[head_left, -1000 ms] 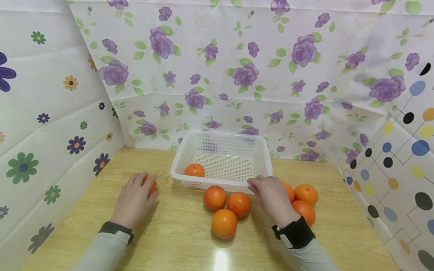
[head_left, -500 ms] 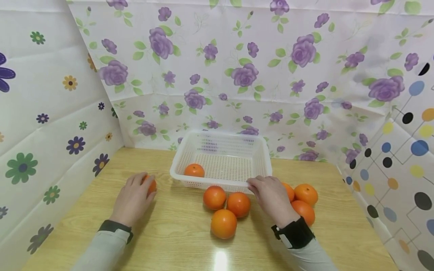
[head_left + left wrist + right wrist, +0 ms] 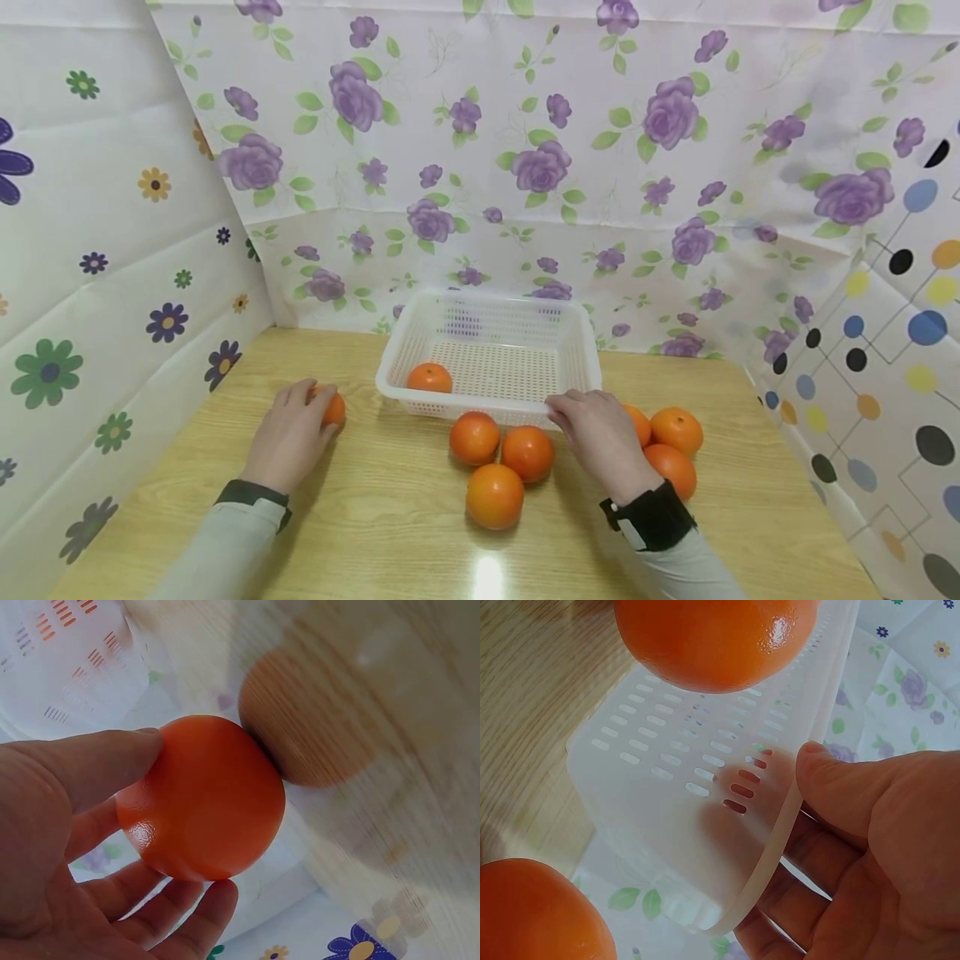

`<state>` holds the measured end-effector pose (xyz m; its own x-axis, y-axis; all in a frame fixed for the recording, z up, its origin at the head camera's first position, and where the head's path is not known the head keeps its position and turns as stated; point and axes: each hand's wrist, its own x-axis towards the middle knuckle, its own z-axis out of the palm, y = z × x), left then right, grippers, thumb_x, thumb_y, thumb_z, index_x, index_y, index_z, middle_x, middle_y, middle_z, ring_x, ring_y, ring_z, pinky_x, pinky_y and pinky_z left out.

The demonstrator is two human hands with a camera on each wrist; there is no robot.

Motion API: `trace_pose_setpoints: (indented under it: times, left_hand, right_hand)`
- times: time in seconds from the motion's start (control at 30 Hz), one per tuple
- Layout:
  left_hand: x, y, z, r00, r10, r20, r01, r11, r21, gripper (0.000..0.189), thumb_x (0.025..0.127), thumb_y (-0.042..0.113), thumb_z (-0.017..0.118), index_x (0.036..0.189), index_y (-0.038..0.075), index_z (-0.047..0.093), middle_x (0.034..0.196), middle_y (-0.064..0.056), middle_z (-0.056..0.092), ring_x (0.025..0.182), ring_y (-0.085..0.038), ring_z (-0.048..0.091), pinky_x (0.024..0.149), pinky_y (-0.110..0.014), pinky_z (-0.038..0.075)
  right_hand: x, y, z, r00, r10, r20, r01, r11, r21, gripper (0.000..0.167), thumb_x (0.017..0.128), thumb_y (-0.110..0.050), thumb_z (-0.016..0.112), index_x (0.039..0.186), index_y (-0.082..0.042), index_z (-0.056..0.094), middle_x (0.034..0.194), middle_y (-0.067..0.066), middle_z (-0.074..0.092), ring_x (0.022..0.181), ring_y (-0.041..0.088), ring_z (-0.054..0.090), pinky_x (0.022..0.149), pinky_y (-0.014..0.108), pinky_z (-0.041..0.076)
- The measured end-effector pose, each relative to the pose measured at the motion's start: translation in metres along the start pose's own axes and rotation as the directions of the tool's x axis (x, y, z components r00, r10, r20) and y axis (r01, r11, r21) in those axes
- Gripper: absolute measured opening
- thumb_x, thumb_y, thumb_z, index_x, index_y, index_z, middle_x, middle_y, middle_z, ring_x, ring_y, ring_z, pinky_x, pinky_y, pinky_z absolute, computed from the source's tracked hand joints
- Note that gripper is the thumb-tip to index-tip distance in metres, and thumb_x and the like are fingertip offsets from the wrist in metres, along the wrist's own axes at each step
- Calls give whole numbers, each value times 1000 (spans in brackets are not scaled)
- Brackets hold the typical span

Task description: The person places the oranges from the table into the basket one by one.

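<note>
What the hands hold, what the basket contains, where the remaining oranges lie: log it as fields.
Left hand: grips an orange, left of the basket
Right hand: pinches the basket's front rim, near its right corner
Inside basket: another orange, front left
Front oranges: three, clustered on the table
Right oranges: three, right of the right hand

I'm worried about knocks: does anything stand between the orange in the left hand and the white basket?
Nothing loose shows between the orange at the left hand and the white basket; only the basket's raised side stands in the way. The three oranges in front lie off that line.
</note>
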<state>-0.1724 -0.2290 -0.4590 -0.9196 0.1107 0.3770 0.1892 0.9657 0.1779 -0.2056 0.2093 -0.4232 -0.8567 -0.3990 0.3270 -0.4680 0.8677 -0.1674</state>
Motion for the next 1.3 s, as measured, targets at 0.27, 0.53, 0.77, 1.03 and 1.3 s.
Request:
trace_pose_setpoints:
  times: [0.27, 0.53, 0.77, 1.03, 1.3]
  left_hand:
    - [1, 1, 0, 997, -50, 55, 50, 999, -11, 60, 93, 10, 91, 147, 0, 65, 143, -38, 55, 130, -59, 54, 104, -75, 50]
    - [2, 2, 0, 994, -73, 82, 76, 997, -33, 62, 94, 11, 90, 148, 1, 63, 144, -37, 54, 127, -60, 56, 101, -75, 52]
    - [3, 1, 0, 995, -69, 73, 73, 996, -52, 62, 93, 10, 90, 148, 0, 63, 142, -37, 55, 124, -61, 57, 99, -75, 53]
    - [1, -1, 1, 997, -60, 57, 64, 996, -66, 62, 93, 9, 90, 148, 1, 63, 142, -37, 55, 124, -60, 57, 99, -75, 53]
    - [0, 1, -3, 999, -47, 25, 49, 995, -86, 62, 94, 7, 89, 149, 0, 62, 143, -37, 54, 125, -60, 56, 100, -75, 52]
  right_hand:
    - [0, 0, 0, 1000, 0, 0, 0, 1000, -5, 21, 106, -21, 77, 123, -11, 82, 107, 4, 81, 99, 30, 75, 100, 50, 56]
    - [-1, 0, 0, 1000, -4, -4, 4, 1000, -12, 21, 106, -21, 77, 123, -11, 82, 106, 4, 81, 99, 30, 75, 100, 50, 56]
    - [-1, 1, 1, 1000, -14, -14, 13, 1000, -15, 20, 106, -21, 77, 123, -10, 82, 105, 3, 80, 97, 29, 75, 99, 49, 57]
    - [-1, 0, 1, 1000, -20, -23, 19, 1000, -12, 19, 105, -19, 79, 122, -10, 82, 104, 3, 80, 96, 29, 75, 99, 49, 56]
    - [0, 0, 1, 1000, 4, 1, -4, 1000, -15, 22, 106, -21, 77, 124, -10, 82, 107, 4, 81, 100, 30, 75, 101, 49, 56]
